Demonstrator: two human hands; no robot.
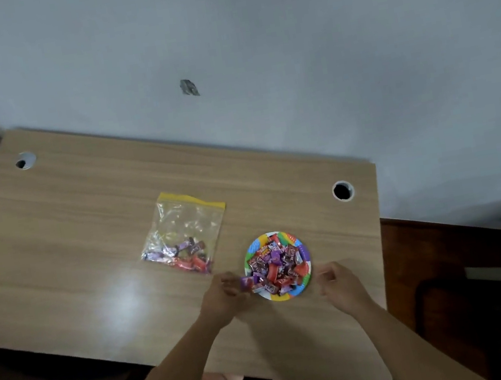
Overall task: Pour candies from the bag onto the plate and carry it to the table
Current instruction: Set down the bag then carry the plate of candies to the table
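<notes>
While the pouring step looks finished, the carry has not begun: the round paper plate with a rainbow-coloured rim (304, 255) sits on the light wood-grain desk (87, 248), heaped with red and purple wrapped candies (276, 266). At ten o'clock from the plate, well apart, lies the clear plastic zip bag with a yellow seal strip (184, 233), flat on the desk, a remnant of candies gathered in its lower end, likely set aside once the plate was full. Left hand (223, 297), at the plate's eight o'clock edge, fingers curled; it appears to pinch a purple wrapped candy (247, 283) that overhangs the rim, probably to tuck it back, though blur leaves the hold uncertain. Right hand (339, 284), at four o'clock just beside the plate, fingers loosely curled, holding nothing, apparently placed to take the opposite rim. Two round cable holes (342, 190) mark the desk's far corners.
</notes>
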